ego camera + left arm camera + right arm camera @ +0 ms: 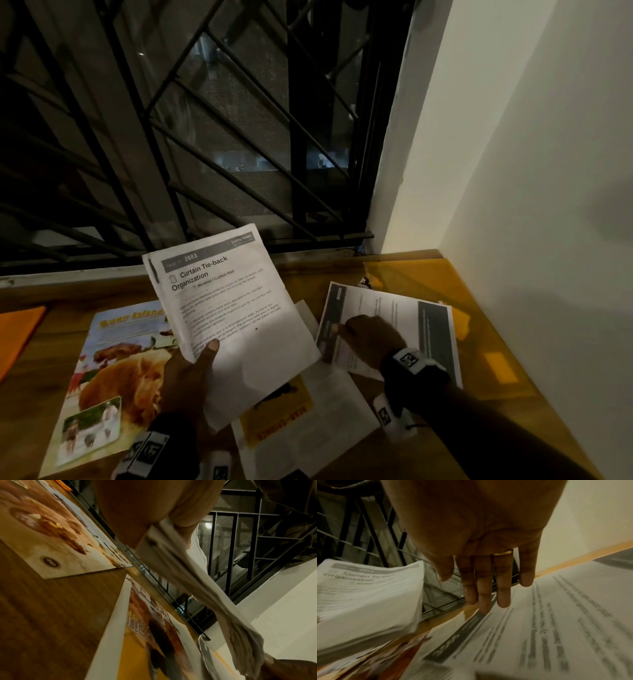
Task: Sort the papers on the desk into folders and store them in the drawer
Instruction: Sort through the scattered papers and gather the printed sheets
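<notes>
My left hand (193, 366) grips a stack of white printed sheets (229, 308) by its lower left corner, thumb on top, and holds it tilted above the desk. Its top page is headed "Curtain Tie-back Organization". In the left wrist view my left hand (173, 524) pinches the stack (188, 577), which sags away to the right. My right hand (363, 337) lies palm down, fingers straight, on overlapping printed sheets (411, 325) on the desk at the right. The right wrist view has the fingers (485, 591) touching a printed sheet (556, 622), with the held stack (368, 599) at left.
A translucent yellow folder (424, 277) lies under the sheets by the right wall. An orange folder (17, 339) sits at the left edge. A colour flyer (109, 377) and a yellow flyer (281, 418) lie on the wooden desk (301, 274). A barred window (205, 137) stands behind.
</notes>
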